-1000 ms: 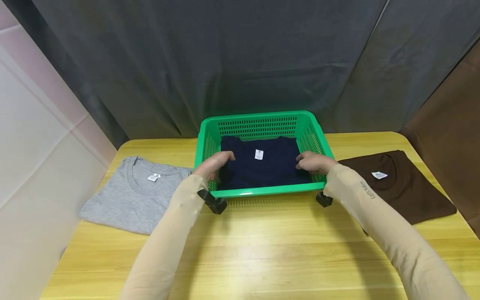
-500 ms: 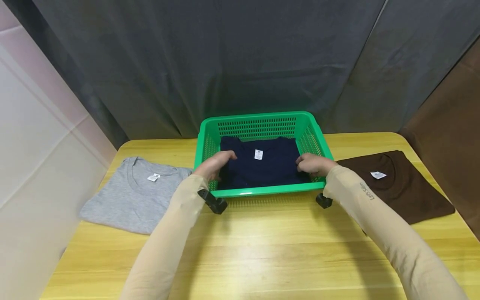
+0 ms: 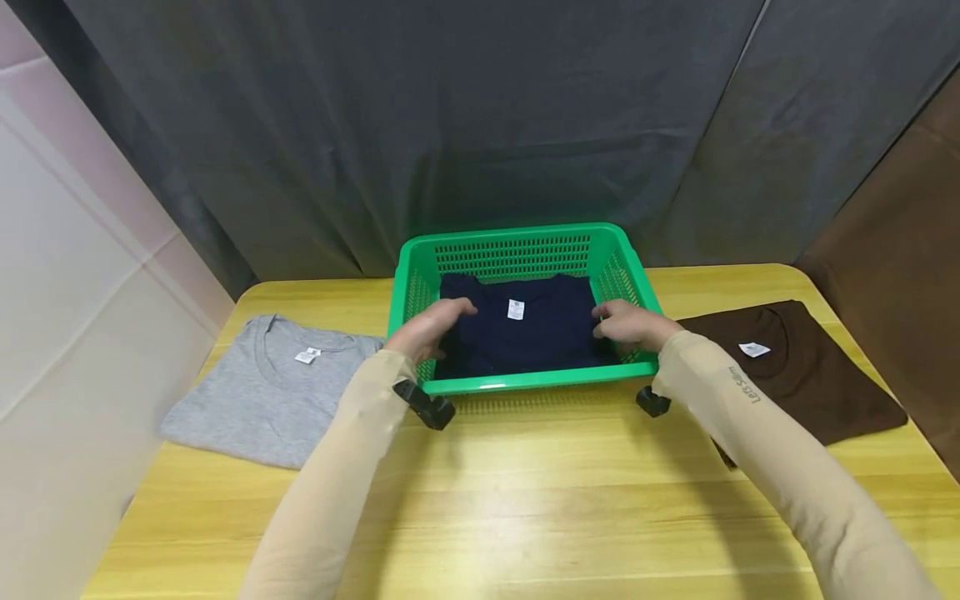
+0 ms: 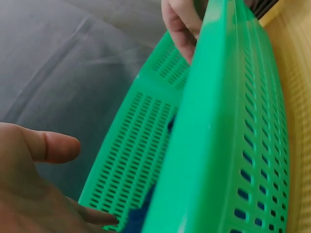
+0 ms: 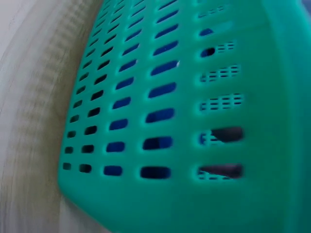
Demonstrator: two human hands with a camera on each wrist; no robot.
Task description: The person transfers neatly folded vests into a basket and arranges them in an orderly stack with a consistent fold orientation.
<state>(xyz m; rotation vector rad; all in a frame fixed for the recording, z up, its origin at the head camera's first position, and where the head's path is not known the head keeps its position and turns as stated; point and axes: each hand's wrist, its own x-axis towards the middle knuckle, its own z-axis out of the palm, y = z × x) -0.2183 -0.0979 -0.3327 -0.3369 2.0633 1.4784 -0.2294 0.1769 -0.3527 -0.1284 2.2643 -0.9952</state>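
Observation:
A folded navy T-shirt [image 3: 540, 333] with a white neck label lies inside the green plastic basket [image 3: 510, 383]. My left hand [image 3: 431, 329] reaches over the basket's left side, thumb straight and fingers apart at the shirt's left edge. In the left wrist view that hand [image 4: 34, 179] is spread with nothing between thumb and fingers. At the shirt's right edge is my right hand [image 3: 630, 323], its thumb and fingertips slightly parted and the lower fingers partly hidden. The right wrist view mostly shows the basket's slotted wall [image 5: 160, 116], with blue cloth behind it.
On the wooden table [image 3: 510, 500], a folded grey T-shirt [image 3: 277, 400] lies left of the basket and a folded brown T-shirt [image 3: 810, 375] lies right. A dark grey curtain [image 3: 525, 117] hangs just behind.
My right thumb and fingers have loosened from a more curled pose, and that wrist has shifted slightly right. The left hand has barely moved, and the navy T-shirt stays in the basket.

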